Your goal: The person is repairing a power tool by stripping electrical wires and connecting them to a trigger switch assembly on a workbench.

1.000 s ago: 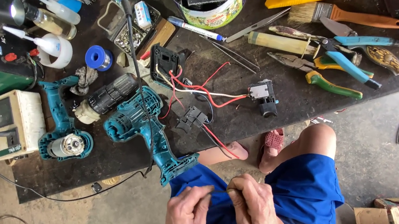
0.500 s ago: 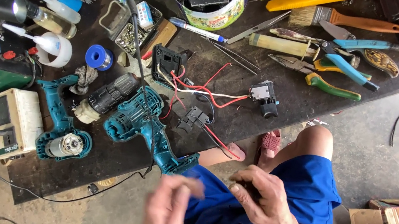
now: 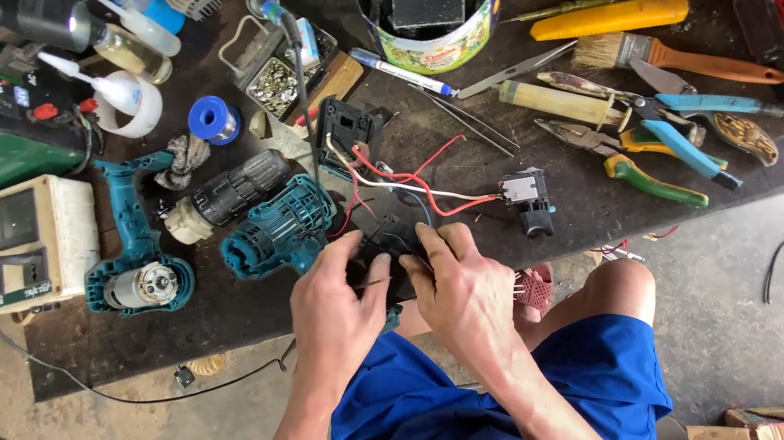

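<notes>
working at the bench edge just right of the teal drill housing [image 3: 278,227], my left hand [image 3: 338,299] pinches a small black wired part [image 3: 387,243] while my right hand [image 3: 464,285] clamps its other side. red wires [image 3: 398,175] trail up to the black switch [image 3: 528,198], so any next move, i judge, needs gentle fingers.

Dark workbench [image 3: 605,213]; pliers [image 3: 622,160], paintbrush [image 3: 676,58], drill housings [image 3: 275,225].

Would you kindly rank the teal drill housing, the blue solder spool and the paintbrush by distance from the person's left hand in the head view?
From the left hand:
1. Teal drill housing, just left of it.
2. Blue solder spool, farther up-left.
3. Paintbrush, far at the upper right.
</notes>
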